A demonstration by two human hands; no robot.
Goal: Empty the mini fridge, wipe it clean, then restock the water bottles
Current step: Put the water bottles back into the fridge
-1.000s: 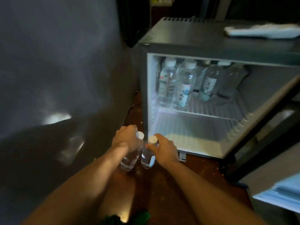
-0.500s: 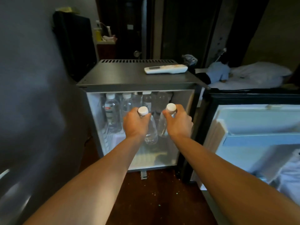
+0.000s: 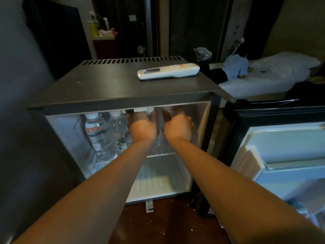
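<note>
The grey mini fridge (image 3: pixel 112 101) stands open in front of me, its door (image 3: pixel 281 152) swung out to the right. Both my arms reach inside onto the upper wire shelf (image 3: pixel 161 153). My left hand (image 3: pixel 142 128) grips a clear water bottle (image 3: pixel 154 143), its white cap near the fridge ceiling. My right hand (image 3: pixel 177 128) grips a second bottle, which the hand mostly hides. Several more bottles with white caps stand at the left of the shelf, the nearest (image 3: pixel 99 136) bearing a red label. The lower compartment (image 3: pixel 154 180) holds nothing.
A white remote control (image 3: pixel 168 70) lies on the fridge top. A grey wall runs close along the left. The floor (image 3: pixel 163 224) is dark wood with small specks. A bed with white bedding (image 3: pixel 274 74) sits beyond the fridge at the right.
My hands lifted two bottles from the floor by the fridge, carried them up in front of it, and have now pushed them inside onto the upper shelf.
</note>
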